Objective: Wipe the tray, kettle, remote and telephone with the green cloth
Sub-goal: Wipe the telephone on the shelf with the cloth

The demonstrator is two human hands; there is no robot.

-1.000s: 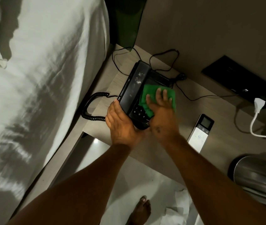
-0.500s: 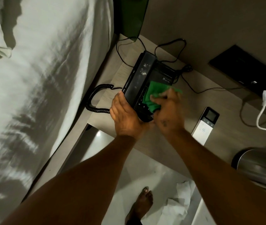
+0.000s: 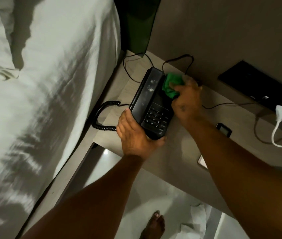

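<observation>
A black telephone (image 3: 151, 102) with a dusty handset lies on the wooden bedside table (image 3: 176, 152). My left hand (image 3: 135, 135) grips its near end, thumb at the lower right corner. My right hand (image 3: 186, 99) holds the bunched green cloth (image 3: 170, 83) against the phone's far right part, above the keypad. The remote (image 3: 223, 131) lies right of the phone, mostly hidden under my right forearm; only its display end and a white corner show. The kettle and tray are out of view.
A white-sheeted bed (image 3: 42, 83) fills the left. The coiled phone cord (image 3: 102, 116) hangs off the table's left edge. Thin black cables (image 3: 176, 59) run behind the phone. A white plug and cable (image 3: 280, 114) sit at far right. My bare foot (image 3: 154, 225) stands on the floor.
My right hand has carried the cloth from the keypad up to the phone's far end, uncovering the keys. My left hand stays on the near end.
</observation>
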